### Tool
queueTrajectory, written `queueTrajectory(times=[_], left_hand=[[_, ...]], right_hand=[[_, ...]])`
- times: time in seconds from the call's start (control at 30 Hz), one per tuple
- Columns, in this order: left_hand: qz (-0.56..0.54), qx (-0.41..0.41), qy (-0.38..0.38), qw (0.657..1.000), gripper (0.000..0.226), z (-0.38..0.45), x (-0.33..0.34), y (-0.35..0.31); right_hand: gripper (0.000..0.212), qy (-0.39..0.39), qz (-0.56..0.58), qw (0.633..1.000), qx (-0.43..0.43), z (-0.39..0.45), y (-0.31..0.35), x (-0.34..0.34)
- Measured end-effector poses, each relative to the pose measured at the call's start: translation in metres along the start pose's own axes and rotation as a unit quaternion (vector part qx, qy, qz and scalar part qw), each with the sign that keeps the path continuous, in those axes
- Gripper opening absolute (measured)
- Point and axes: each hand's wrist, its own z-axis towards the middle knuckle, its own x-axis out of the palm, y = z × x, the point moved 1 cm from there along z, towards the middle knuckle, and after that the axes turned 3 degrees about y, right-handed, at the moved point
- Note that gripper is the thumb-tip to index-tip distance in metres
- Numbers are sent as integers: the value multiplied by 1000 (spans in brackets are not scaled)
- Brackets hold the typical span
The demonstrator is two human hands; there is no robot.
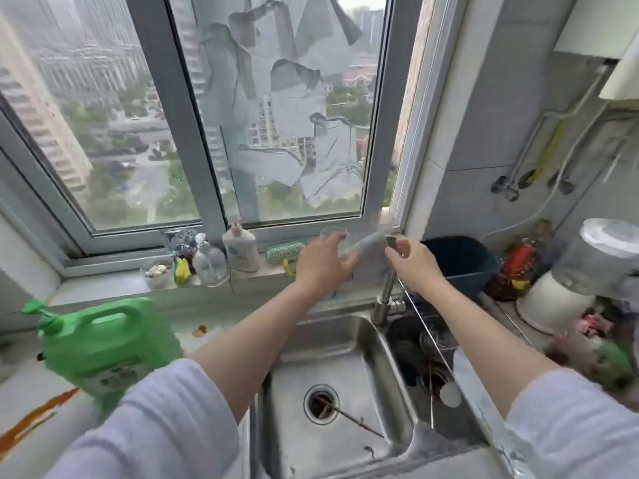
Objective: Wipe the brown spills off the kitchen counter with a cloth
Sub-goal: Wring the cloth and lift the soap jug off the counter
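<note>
A grey cloth [368, 259] hangs over the tap above the sink, near the window sill. My left hand [321, 262] grips its left side and my right hand [413, 261] pinches its right edge, so the cloth is stretched between them. The cloth is blurred. Brown spills lie on the pale counter [20, 378] at the left: a long orange-brown streak [33, 420] near the front left, a small brown blot [199, 330] behind the green jug, and a dark speck [40, 356] beside it.
A large green detergent jug [103, 344] stands on the counter left of the steel sink [328, 375]. Bottles, a small bowl and a green brush line the window sill. A blue tub [463, 262], jars and a white appliance crowd the right side.
</note>
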Motion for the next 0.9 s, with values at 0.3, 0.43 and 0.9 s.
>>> queueTrajectory(times=[0.3,0.43,0.9], left_hand=[[-110,3,-34,993,21,9,11,8],[-218,-11,-28,976,9,-4,-26,27],[-427,-101,101,893,31,-127,-189,224]], right_hand=[[19,30,20,988,-150,13,20,-5],[10,64,82,971,-215,12,70,7],[23,424,191,868,-175,-68,216,227]])
